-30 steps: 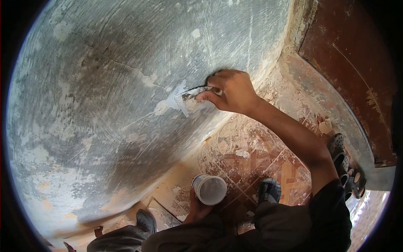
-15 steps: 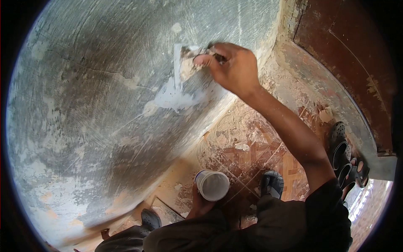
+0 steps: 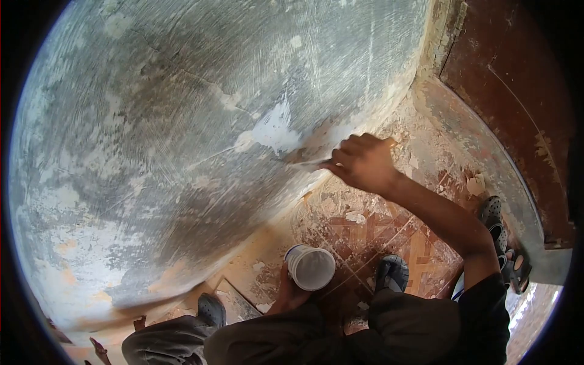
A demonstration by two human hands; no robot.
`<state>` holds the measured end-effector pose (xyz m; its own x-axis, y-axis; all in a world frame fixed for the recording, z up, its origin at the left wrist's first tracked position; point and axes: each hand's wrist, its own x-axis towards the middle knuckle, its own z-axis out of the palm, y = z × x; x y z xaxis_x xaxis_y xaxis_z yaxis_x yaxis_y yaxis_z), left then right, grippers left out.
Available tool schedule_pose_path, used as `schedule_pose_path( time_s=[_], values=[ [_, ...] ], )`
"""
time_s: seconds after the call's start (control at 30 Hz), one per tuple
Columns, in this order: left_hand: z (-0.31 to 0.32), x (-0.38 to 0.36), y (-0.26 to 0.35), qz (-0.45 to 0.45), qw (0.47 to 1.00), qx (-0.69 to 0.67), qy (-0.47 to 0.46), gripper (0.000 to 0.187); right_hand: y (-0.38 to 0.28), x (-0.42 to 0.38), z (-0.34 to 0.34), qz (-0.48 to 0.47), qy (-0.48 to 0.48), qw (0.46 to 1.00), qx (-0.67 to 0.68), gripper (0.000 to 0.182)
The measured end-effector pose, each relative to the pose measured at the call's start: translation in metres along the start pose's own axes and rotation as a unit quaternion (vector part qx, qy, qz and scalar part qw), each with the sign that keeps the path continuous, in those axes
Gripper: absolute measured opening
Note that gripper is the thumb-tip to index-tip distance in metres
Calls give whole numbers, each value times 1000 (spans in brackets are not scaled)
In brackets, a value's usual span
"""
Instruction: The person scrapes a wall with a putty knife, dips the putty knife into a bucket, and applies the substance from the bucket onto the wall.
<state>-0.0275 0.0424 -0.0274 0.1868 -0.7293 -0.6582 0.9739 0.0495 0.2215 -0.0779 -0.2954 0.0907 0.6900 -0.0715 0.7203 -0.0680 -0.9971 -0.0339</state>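
Note:
My right hand (image 3: pixel 364 159) is closed on a scraper (image 3: pixel 308 163), seen nearly edge-on, its blade by the lower part of the grey wall (image 3: pixel 201 115). Up and left of the blade, a pale wet-looking patch of filler (image 3: pixel 277 128) lies on the wall. Low in the middle, my left hand (image 3: pixel 291 291) is wrapped round the side of a white tub (image 3: pixel 313 269), its open mouth turned up towards me. The tub's inside looks whitish; how much it holds is hard to tell.
Flaking plaster and dust lie on the patterned floor (image 3: pixel 359 231). A reddish-brown door (image 3: pixel 511 91) stands at the upper right, with dark clogs (image 3: pixel 491 211) near its lower end. My shoe (image 3: pixel 392 272) is on the floor. Another person's hand (image 3: pixel 99 351) shows at the lower left.
My right hand has moved down and right with the scraper, off the filler patch, and the blade has turned edge-on. The view has shifted slightly; the left hand still holds the tub.

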Motion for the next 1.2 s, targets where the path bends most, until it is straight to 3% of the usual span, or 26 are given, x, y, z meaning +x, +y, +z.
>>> schedule_pose_path(
  time_s=[0.1, 0.2, 0.3, 0.4, 0.5, 0.6, 0.73, 0.8, 0.83, 1.0, 1.07, 1.13, 1.2],
  values=[
    [-25, 11, -2, 3, 998, 45, -38, 81, -13, 23, 7, -34, -6, 999, -24, 26],
    [-13, 6, 1, 12, 1000, -6, 0, 50, -10, 56, -1, -58, 1, 997, -42, 24],
    [-4, -2, 1, 11, 1000, -23, 8, 49, -2, 77, -14, -67, -29, 996, -50, 22],
    [-6, 1, -1, -3, 1000, -10, 23, 49, 4, 104, -37, 1, -95, 991, -90, 27],
    [-12, 6, -2, -3, 1000, -10, 27, 50, 20, 117, -50, 44, -23, 998, -49, 37],
    [-11, 7, -2, -3, 1000, -11, 20, 49, 37, 130, -71, 114, -93, 988, -53, 39],
    [-10, 3, -3, -8, 999, -17, 32, 49, 67, 111, -89, 155, -10, 986, -60, 46],
    [-4, 2, -3, -4, 999, -22, 40, 48, 83, 91, -102, 102, 117, 982, -105, 47],
    [-1, 2, -1, 2, 999, -20, 33, 47, 92, 79, -108, 127, 121, 978, -108, 49],
    [13, -2, -1, 40, 999, 30, 5, 40, 78, 32, -91, 183, 49, 982, 21, 48],
    [12, -2, -5, 81, 984, 156, -6, 40, 67, 19, -70, 164, -17, 986, 19, 45],
    [15, -2, -5, 74, 986, 150, 5, 41, 52, 15, -46, 139, -31, 986, 89, 40],
    [18, -1, -3, 18, 999, 11, 40, 41, 38, 15, -41, 149, -131, 977, 83, 36]
  ],
)
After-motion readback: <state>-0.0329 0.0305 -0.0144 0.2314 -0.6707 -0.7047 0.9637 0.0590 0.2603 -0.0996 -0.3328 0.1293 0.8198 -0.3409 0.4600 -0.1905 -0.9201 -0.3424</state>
